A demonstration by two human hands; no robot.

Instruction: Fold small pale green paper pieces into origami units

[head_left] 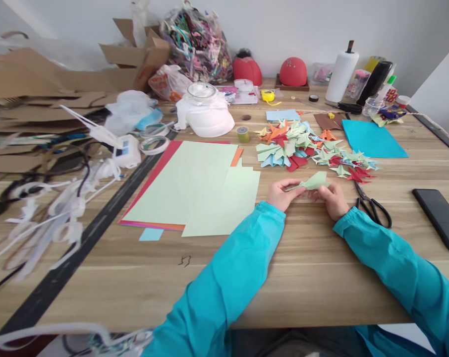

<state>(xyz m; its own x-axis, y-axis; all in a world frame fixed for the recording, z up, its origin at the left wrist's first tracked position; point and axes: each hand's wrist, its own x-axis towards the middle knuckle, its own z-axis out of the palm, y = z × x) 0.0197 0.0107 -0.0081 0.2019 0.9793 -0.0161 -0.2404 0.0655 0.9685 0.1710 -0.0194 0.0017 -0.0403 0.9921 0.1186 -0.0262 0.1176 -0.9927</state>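
Note:
Both my hands rest on the wooden table (247,267) and pinch one folded piece of pale green paper (313,181). My left hand (282,194) grips its left tip with curled fingers. My right hand (333,197) holds the right part, fingers closed on it. Just behind lies a pile of folded paper shapes (306,148) in green, red, orange and blue. Black scissors (373,207) lie right of my right hand. A stack of pale green sheets (198,188) over red and orange ones lies to the left.
A black phone (440,218) lies at the right edge. A blue sheet (373,140) sits behind the scissors. White plastic strips and cables (61,208) clutter the left side. Cardboard (42,79), bags, a paper towel roll (341,74) and red cushions line the back.

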